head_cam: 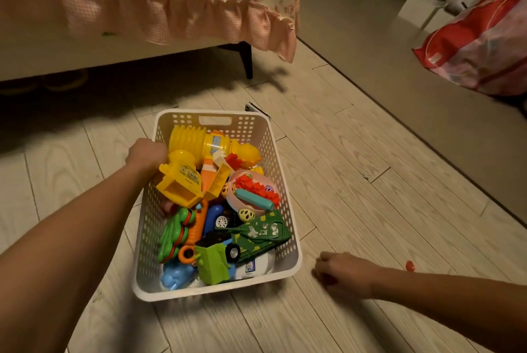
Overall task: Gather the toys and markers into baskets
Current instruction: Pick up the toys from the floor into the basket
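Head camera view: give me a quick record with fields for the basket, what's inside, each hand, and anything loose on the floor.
Basket: white, perforated, on the wooden floor
Contents: yellow hammer, green truck, pink bowl, other toys
Left hand: grips the basket's left rim
Right hand: on the floor, fingers curled over something red
Loose: small red piece on the floor, right of the basket

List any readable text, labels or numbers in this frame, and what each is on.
Nothing reads clearly.
Yellow hammer: blue label, too blurred to read.
Yellow scoop toy: sticker with dark print, too small to read.
Dark green vehicle: white markings, not legible as text.
White piece at the near end of the basket: blue print, blurred.
Red bag: pale print, blurred.
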`<state>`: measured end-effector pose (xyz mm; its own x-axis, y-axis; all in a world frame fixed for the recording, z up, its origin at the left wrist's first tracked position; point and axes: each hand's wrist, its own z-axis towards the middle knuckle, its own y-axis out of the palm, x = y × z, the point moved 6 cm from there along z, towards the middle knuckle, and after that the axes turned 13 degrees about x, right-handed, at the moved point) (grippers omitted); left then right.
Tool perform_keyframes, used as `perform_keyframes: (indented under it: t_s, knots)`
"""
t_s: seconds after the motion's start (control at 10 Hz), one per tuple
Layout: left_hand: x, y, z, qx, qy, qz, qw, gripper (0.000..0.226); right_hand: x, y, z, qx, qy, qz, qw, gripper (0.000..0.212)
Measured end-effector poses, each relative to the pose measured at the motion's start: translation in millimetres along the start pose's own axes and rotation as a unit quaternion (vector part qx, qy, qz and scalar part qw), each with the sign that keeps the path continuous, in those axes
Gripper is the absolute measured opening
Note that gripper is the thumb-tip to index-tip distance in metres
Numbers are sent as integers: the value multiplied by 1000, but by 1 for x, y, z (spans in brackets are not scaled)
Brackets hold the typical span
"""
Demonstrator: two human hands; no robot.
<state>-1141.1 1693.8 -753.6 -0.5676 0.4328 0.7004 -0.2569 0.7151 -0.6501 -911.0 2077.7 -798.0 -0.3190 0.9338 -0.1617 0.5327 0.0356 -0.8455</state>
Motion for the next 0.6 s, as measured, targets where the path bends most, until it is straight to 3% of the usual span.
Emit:
perform_keyframes:
  t_s: [0.1,0.2,0.3,0.4,0.6]
  knots:
    - [0,4,-5,-6,25,19,999,29,27,-66,31,169,86,45,981,14]
    - [1,2,-4,3,47,57,997,27,31,-146,51,350,133,138,917,16]
    - [3,1,-6,12,52,54,997,25,2,-198,62,414,104,268,864,21]
    - [4,-1,-8,32,51,55,997,23,-43,-208,77,376,33,313,871,25]
    - [4,1,-8,46,43,50,997,27,-94,-186,97,302,-46,247,919,37]
